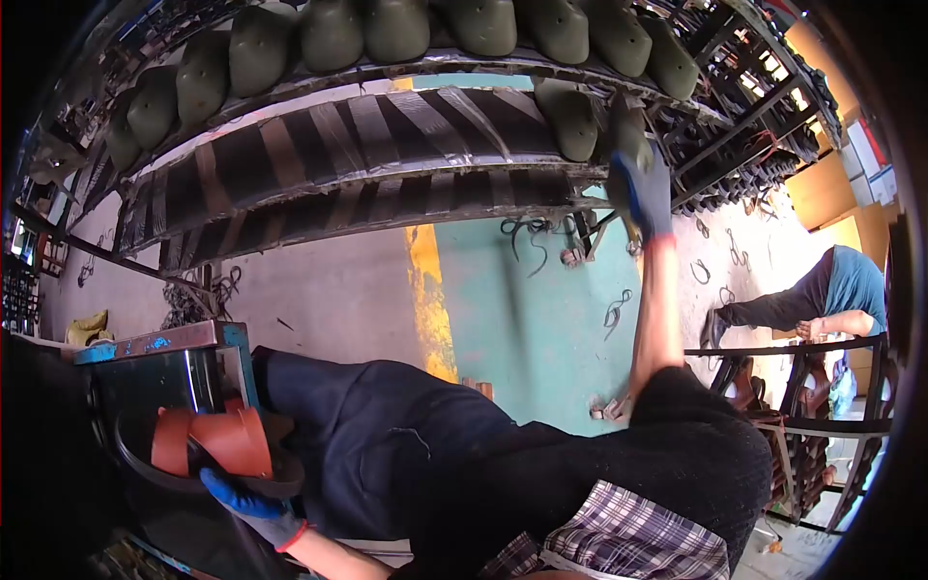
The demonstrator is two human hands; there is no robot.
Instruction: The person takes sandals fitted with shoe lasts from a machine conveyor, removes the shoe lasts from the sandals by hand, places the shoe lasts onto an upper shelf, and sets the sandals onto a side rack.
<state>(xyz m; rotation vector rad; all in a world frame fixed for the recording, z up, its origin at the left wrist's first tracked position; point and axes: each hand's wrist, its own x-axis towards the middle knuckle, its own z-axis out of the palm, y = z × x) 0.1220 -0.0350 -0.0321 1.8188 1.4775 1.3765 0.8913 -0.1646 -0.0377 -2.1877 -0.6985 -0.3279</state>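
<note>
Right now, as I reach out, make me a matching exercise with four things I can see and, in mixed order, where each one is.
Things
1. Orange-brown piece
2. Yellow stripe
3. Right hand
4. Row of olive-green forms

Places
A. Stretched out to the rack
B. Across the top of the view
C. Beside the left hand
D. On the floor

Right pairs: 1-C, 2-D, 3-A, 4-B

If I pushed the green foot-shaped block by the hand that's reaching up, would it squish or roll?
The green block probably wouldn't squish; its smooth, even shape looks solid. It might slide a bit, since it looks smooth. Its rounded end could let it rock, but its long shape makes rolling like a ball unlikely.
</note>
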